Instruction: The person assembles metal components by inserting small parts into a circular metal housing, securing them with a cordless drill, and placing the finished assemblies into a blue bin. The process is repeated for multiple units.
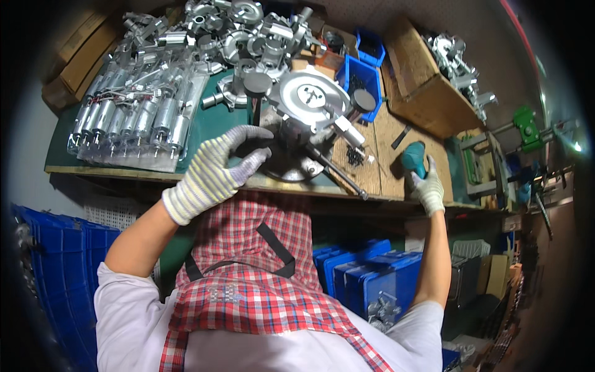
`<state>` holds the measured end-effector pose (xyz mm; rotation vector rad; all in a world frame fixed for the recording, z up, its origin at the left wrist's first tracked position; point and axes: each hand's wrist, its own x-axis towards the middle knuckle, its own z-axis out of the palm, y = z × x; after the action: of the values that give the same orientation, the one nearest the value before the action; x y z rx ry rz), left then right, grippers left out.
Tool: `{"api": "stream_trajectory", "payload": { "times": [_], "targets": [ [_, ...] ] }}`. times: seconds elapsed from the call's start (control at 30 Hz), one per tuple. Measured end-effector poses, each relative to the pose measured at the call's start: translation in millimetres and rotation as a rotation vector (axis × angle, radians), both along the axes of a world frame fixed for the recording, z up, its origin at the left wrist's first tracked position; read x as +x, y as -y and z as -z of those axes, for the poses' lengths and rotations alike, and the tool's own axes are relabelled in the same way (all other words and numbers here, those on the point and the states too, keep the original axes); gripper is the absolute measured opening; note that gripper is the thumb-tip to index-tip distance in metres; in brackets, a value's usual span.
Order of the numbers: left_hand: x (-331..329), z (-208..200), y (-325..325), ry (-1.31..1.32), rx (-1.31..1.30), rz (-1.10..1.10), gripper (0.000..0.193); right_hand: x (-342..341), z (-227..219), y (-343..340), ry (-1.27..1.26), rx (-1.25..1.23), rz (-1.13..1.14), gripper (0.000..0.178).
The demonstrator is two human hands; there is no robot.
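Note:
My left hand (215, 166), in a striped knit glove, is at the bench's front edge with thumb and fingers apart and nothing between them. Its fingertips are beside a metal fixture (296, 133) with a long lever handle (338, 172). A round silver metal housing (310, 94) sits on top, between two dark round knobs (258, 84). Over at the right, my gloved right hand (429, 189) is closed round a teal hand-held power tool (413, 157) above the wooden board. The tool's tip cannot be made out.
Silver castings (238, 43) are heaped at the back. Bagged cylindrical motors (127, 121) lie at the left. Blue bins (364, 80) and a cardboard box (427, 102) stand behind the board. Loose black screws (355, 156) lie near the fixture. A green-and-metal device (527, 130) is at far right.

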<state>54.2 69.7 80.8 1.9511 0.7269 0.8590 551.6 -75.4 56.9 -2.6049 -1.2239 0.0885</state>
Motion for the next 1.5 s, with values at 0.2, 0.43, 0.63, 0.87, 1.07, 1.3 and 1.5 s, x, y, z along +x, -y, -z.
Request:
{"api": "stream_trajectory", "payload": {
  "times": [0.2, 0.43, 0.63, 0.87, 1.07, 1.3, 1.5],
  "targets": [
    [26.8, -89.1, -47.3, 0.213, 0.637, -0.039, 0.04, -41.8, -114.7, 25.6, -0.503, 0.557, -0.336, 0.028],
    [107.6, -143.8, -84.5, 0.155, 0.518, 0.372, 0.066, -195.6, -263.8, -52.8, 0.02, 0.29, -0.86, 0.032],
    [128.7, -106.9, -94.8, 0.269, 0.331, 0.308, 0.051, -188.9, -274.6, -91.0, 0.035, -0.018, -0.808, 0.044],
    [130.8, -94.2, -106.2, 0.224, 0.326, 0.275, 0.061, -160.6, -273.4, -115.7, 0.809, -0.036, -1.297, 0.04],
    [130.0, -90.3, -105.0, 0.258, 0.293, 0.234, 0.061, -194.9, -264.6, -114.7, 0.567, 0.073, -0.968, 0.032],
    [147.8, -59.0, -85.1, 0.494, 0.248, -0.068, 0.052, -228.0, -263.9, -119.9, 0.59, 0.163, -0.826, 0.023],
    [119.4, -78.2, -110.4, 0.374, 0.032, 0.259, 0.046, -275.6, -255.7, -123.7, 0.391, 0.201, -0.628, 0.017]
  ]
}}
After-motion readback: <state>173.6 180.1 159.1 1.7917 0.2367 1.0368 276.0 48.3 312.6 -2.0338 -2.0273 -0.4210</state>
